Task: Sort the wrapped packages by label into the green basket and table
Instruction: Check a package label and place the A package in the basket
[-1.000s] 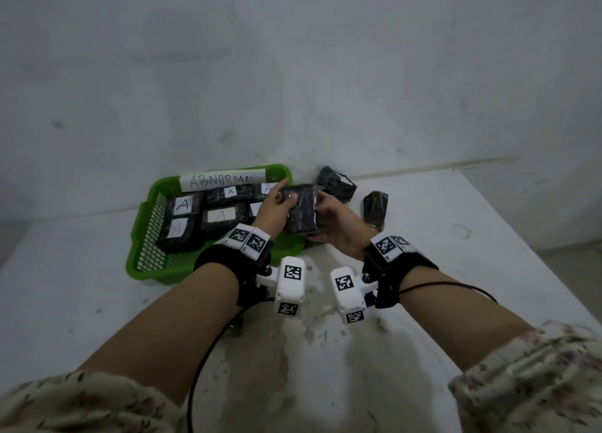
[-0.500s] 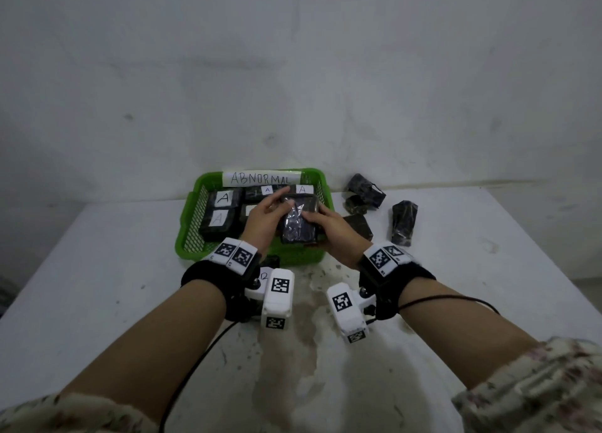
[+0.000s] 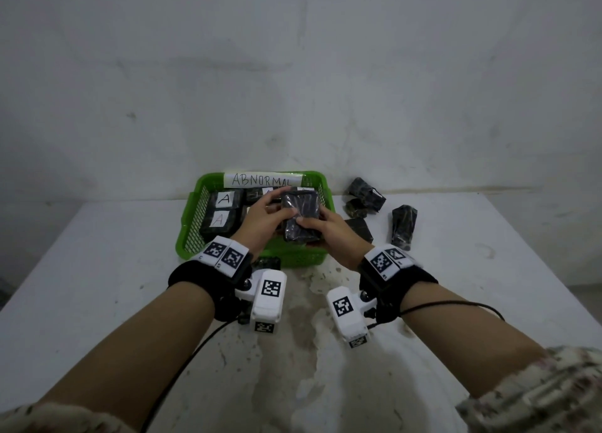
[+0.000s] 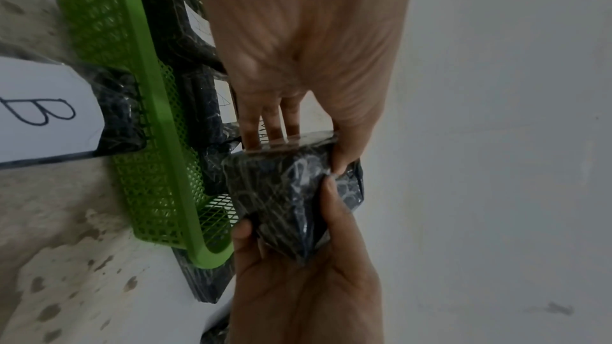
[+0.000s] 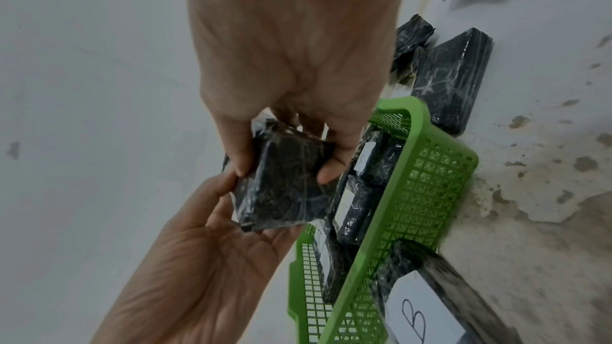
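Both hands hold one black wrapped package (image 3: 300,217) above the right half of the green basket (image 3: 192,227); no label shows on its upper face. My left hand (image 3: 282,204) grips its far left edge, thumb on top (image 4: 346,151), fingers behind. My right hand (image 3: 309,233) grips the near end, thumb on top (image 5: 238,161). The basket carries an "ABNORMAL" sign (image 3: 262,180) and holds several packages marked A (image 3: 224,199). A package marked B (image 4: 43,111) lies on the table against the basket's front wall.
Three more black packages lie on the white table right of the basket: one at the back (image 3: 366,193), one near the basket's corner (image 3: 360,229), one farther right (image 3: 404,227). A grey wall stands right behind. The table front is stained (image 3: 306,318).
Both hands have kept hold of the package and carried it from the basket's right edge to above its right half, laying it flatter. The head view has shifted.
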Demonstrator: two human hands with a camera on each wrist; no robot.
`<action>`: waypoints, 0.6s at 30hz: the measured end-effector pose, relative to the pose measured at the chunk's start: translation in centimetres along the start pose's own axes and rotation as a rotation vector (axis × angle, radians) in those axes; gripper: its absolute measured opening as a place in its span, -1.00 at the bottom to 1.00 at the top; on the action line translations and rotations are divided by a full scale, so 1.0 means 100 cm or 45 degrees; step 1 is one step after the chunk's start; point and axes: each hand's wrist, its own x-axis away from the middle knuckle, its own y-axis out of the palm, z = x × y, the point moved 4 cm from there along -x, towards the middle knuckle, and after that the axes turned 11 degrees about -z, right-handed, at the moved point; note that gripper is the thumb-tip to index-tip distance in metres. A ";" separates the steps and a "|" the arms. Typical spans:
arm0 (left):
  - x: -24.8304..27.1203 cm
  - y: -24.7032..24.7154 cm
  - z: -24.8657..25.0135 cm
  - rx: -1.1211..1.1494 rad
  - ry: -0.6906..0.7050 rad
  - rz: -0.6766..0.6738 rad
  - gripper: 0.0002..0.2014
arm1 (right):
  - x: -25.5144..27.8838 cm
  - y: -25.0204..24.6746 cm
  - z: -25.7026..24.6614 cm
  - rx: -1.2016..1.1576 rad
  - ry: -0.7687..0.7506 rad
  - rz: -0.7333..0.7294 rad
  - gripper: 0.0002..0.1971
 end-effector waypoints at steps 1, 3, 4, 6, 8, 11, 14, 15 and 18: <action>0.000 0.000 0.000 0.011 -0.002 0.013 -0.52 | 0.000 0.001 0.001 0.015 0.014 -0.013 -0.49; 0.000 0.000 -0.001 0.055 -0.035 0.026 -0.52 | 0.001 0.002 0.003 0.080 0.019 -0.021 -0.43; 0.000 0.001 -0.001 0.084 -0.051 0.012 -0.52 | 0.001 0.002 0.004 0.123 0.009 -0.019 -0.40; 0.001 0.003 -0.003 0.093 -0.060 -0.023 -0.51 | 0.002 0.003 0.003 0.201 -0.007 -0.010 -0.37; 0.001 0.002 -0.006 0.018 -0.037 -0.013 -0.48 | 0.003 0.005 0.001 0.242 -0.015 -0.025 -0.35; 0.000 -0.002 -0.008 0.008 -0.014 0.047 -0.45 | 0.002 0.005 0.000 0.098 -0.003 -0.052 -0.37; 0.000 -0.011 -0.011 -0.056 0.020 0.227 -0.48 | 0.003 0.003 -0.001 0.018 -0.015 -0.033 -0.28; 0.000 -0.014 -0.011 -0.179 0.019 0.294 -0.52 | 0.003 0.002 -0.001 0.078 -0.036 -0.011 -0.21; 0.001 -0.009 -0.010 -0.261 -0.031 0.288 -0.78 | 0.002 0.001 -0.001 0.213 -0.071 0.028 0.01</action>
